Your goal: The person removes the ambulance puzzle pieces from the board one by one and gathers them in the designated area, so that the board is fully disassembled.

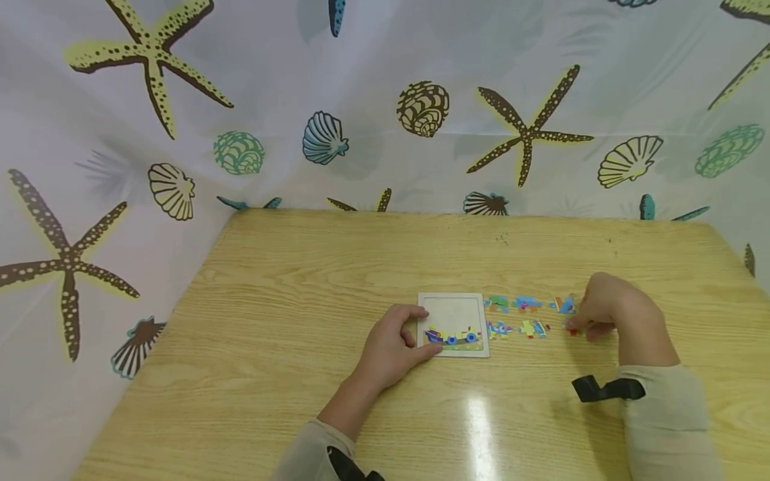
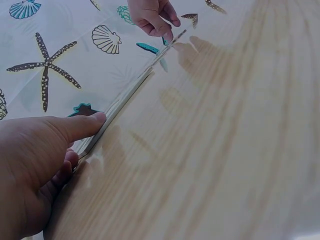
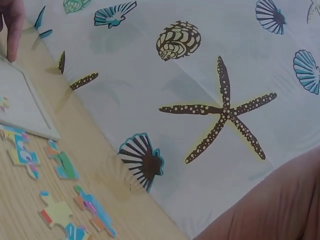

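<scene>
A square white-rimmed puzzle tray [image 1: 452, 311] lies on the table, its bottom strip filled with a picture of blue and yellow vehicles. My left hand [image 1: 388, 349] holds its left side, thumb and forefinger curled over the rim; the thumb [image 2: 87, 126] rests on that edge in the left wrist view. To the right, my right hand [image 1: 610, 308] pinches a partly hidden puzzle piece with red on it [image 1: 573, 330]. Loose pieces lie in two rows between tray and hand, among them a green one [image 3: 63, 161], a yellow one [image 3: 56, 209] and a blue one [image 1: 528, 304].
The wood-grain table [image 1: 289, 280] runs back to a white curtain [image 1: 373, 67] printed with starfish and shells. Another blue and orange puzzle piece [image 1: 564, 305] lies close beside the right fingers. Black straps [image 1: 609, 389] cross both sleeves.
</scene>
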Demonstrator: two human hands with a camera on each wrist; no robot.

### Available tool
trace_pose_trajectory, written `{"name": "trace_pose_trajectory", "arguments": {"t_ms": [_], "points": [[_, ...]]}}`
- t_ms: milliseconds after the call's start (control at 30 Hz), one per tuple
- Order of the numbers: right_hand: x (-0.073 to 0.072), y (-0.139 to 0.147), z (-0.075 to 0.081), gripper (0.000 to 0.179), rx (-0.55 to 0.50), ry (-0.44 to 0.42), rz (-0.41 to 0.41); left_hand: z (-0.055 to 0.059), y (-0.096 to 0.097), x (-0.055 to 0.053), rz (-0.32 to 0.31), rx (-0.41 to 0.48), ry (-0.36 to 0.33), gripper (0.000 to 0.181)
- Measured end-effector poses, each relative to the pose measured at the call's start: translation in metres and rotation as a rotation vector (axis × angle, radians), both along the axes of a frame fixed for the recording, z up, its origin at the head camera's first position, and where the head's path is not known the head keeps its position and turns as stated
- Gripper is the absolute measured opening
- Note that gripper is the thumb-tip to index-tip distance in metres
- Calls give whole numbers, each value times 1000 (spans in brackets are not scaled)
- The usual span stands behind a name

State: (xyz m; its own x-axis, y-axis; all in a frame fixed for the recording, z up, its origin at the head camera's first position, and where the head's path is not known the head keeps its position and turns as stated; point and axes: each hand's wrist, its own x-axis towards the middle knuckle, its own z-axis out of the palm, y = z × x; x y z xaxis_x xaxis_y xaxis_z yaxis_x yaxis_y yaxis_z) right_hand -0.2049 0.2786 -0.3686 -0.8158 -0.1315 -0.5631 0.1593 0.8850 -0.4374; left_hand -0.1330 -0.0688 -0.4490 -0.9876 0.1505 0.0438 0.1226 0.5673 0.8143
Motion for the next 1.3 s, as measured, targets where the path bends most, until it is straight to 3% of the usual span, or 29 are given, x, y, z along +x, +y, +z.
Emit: {"name": "trace_pose_trajectory", "arguments": {"t_ms": [267, 433, 600, 967, 1300], "points": [[-2, -19, -1, 19, -300, -25, 182, -6, 3, 2, 6, 20, -31, 54], [-3, -41, -4, 24, -403, 5, 258, -3, 2, 1, 8, 14, -36, 54], [-5, -59, -11, 25, -456, 18, 318, -2, 1, 1, 0, 16, -34, 54], [-4, -88, -17, 23, -512, 45, 371, 0, -1, 1, -6, 11, -40, 55], [1, -123, -23, 26, -538, 1, 424, 2, -4, 0, -11, 9, -10, 54]]}}
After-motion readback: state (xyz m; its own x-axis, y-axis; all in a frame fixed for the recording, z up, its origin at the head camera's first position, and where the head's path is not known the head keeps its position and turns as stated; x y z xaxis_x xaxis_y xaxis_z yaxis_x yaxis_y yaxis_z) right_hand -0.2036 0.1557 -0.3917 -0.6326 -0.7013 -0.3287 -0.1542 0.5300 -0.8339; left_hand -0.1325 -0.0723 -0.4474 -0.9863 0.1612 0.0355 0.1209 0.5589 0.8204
